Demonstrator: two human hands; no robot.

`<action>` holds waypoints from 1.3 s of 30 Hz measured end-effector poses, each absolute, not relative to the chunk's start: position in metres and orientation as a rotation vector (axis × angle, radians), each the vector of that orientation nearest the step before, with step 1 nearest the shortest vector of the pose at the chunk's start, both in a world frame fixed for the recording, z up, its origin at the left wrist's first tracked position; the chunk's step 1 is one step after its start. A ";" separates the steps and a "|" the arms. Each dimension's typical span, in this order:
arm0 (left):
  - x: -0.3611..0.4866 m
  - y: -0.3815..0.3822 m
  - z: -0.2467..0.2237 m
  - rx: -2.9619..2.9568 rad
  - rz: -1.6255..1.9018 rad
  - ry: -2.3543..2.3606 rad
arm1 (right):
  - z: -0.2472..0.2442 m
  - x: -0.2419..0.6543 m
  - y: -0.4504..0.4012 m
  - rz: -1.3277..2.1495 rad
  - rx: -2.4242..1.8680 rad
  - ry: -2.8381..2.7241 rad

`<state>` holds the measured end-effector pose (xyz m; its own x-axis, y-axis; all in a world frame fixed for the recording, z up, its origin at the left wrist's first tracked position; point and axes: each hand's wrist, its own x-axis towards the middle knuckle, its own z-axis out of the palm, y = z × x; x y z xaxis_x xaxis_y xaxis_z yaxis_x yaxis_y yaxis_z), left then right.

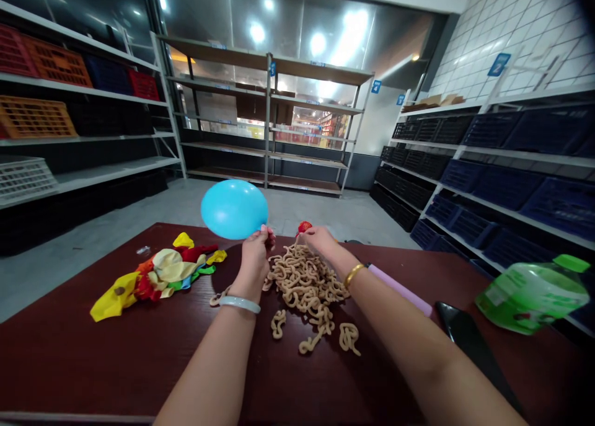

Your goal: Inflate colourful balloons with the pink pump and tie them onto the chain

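Note:
My left hand (257, 252) pinches the neck of an inflated blue balloon (235, 209), which stands out to the upper left of the fingers. My right hand (320, 239) is closed at the fingertips over the far side of a heap of tan, curly, cord-like pieces (304, 277); what it pinches is too small to make out. Just beyond those fingertips shows a small red object (304, 227). A few tan pieces (348, 338) lie loose in front of the heap. Left of my left hand lie several uninflated balloons (174, 265), yellow, red, cream, green and blue.
On the dark red-brown table (116, 364) lie a lilac tube (402, 289) and a flat black object (474, 345). A green-filled bottle (532, 296) with a green cap stands at the right. Shelves (269, 110) with crates (506, 184) line the room.

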<state>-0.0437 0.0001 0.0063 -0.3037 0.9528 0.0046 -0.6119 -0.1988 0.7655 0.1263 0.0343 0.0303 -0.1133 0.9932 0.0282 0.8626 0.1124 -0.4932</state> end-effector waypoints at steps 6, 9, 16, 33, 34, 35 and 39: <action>-0.039 -0.004 0.009 0.583 1.756 0.812 | 0.070 0.157 0.006 0.791 -1.259 -1.975; -0.033 -0.008 0.011 0.580 1.704 0.789 | 0.086 0.160 -0.006 1.007 -0.999 -1.864; -0.011 -0.021 0.012 0.657 1.596 0.747 | 0.105 0.154 -0.028 1.173 -0.796 -1.678; 0.018 -0.042 0.010 0.608 1.144 0.672 | 0.093 0.162 -0.013 1.202 -0.882 -1.346; 0.018 -0.042 0.010 0.612 1.134 0.681 | 0.094 0.163 -0.012 1.206 -0.877 -1.305; 0.018 -0.043 0.011 0.613 1.132 0.682 | 0.094 0.164 -0.012 1.211 -0.869 -1.268; 0.016 -0.042 0.015 0.566 1.139 0.618 | 0.093 0.167 -0.009 1.273 -0.802 -1.165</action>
<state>0.0160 -0.0422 0.0155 0.2910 0.9434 -0.1595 -0.6481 0.3169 0.6925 0.1671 -0.0093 0.0931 -0.0906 0.9745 0.2054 -0.2902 0.1715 -0.9415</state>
